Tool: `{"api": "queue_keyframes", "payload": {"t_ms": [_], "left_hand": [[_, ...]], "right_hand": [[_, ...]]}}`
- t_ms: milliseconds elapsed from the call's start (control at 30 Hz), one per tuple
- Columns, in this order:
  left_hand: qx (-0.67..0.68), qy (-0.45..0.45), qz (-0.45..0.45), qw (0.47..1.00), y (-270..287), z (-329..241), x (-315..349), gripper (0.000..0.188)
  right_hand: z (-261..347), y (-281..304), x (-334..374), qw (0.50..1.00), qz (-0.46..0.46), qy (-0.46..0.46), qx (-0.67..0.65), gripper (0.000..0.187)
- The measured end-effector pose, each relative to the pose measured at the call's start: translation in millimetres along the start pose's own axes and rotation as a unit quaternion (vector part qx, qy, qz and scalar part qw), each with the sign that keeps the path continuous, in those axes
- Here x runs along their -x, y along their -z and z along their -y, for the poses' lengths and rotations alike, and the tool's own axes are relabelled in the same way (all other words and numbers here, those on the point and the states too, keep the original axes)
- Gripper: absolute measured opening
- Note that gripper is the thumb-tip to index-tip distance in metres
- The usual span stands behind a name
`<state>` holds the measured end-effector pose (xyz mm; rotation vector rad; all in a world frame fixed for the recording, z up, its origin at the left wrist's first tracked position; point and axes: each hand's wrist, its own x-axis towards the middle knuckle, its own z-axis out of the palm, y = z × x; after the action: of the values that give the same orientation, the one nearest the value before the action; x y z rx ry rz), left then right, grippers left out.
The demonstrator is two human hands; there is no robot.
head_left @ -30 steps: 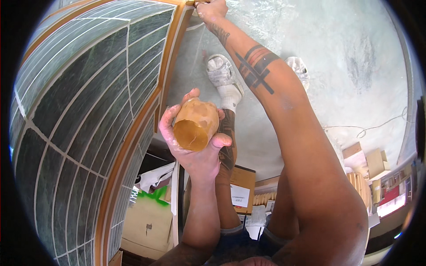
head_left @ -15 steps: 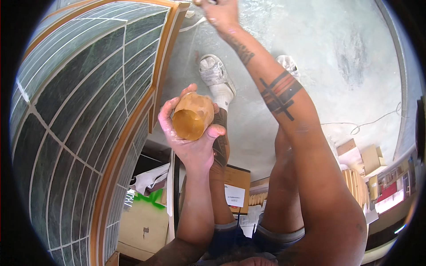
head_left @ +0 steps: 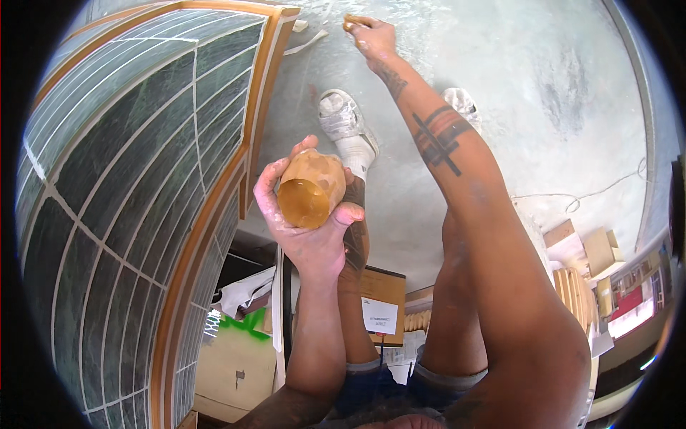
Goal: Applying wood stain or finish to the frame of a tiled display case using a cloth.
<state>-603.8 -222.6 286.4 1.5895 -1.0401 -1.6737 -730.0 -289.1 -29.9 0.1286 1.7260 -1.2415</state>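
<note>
The panel (head_left: 121, 193), dark green with pale lines, stands close along the left, so both arms are best kept clear of its wooden frame (head_left: 266, 75). The hands are well apart: the left hand (head_left: 306, 243) wraps a tan cup (head_left: 325, 168) in front of the left shin, while the right hand (head_left: 373, 37) reaches far forward, pinching a small tan pad (head_left: 349, 19) over the floor, beyond touch of the frame. Since the cup's mouth tips toward the wearer, and how full it is cannot be told, a level, light hold seems wise; the pad would handle best in the fingertips, with a loose wrist and small moves. The floor (head_left: 532, 161) is pale grey-blue, scuffed white at the top and smudged dark at the right. Behind the legs are a cream board (head_left: 221, 365) marked with green and a brown box (head_left: 384, 284) with a white label. Whitened sandals (head_left: 343, 118) rest on the floor, and a pale strip (head_left: 307, 42) lies beside the frame's far end.
</note>
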Motion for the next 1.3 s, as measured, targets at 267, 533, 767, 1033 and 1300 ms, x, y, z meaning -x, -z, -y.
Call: {"api": "queue_keyframes", "payload": {"t_ms": [267, 533, 767, 1033, 1300], "left_hand": [[-0.018, -0.011, -0.016, 1.000, 5.2, -4.2, -5.7, 0.107], [-0.006, -0.024, -0.024, 0.999, 7.9, -2.9, -6.5, 0.109], [-0.001, -0.002, -0.008, 1.000, 5.2, -1.4, -3.9, 0.104], [-0.017, -0.025, -0.012, 0.999, -18.5, 8.0, 1.2, 0.103], [0.015, -0.008, 0.022, 1.000, -13.1, 0.2, 15.6, 0.089]], "right_hand": [[20.7, -87.6, -27.3, 0.999, -0.049, -0.007, -0.002, 0.021], [31.3, -101.1, -12.9, 0.998, -0.062, -0.032, -0.001, 0.024], [62.7, -87.6, 31.6, 0.998, -0.023, 0.053, 0.010, 0.027], [85.6, 32.2, 64.2, 0.996, 0.072, 0.049, -0.002, 0.027], [-37.0, 247.3, 110.4, 0.954, 0.045, -0.044, 0.293, 0.036]]}}
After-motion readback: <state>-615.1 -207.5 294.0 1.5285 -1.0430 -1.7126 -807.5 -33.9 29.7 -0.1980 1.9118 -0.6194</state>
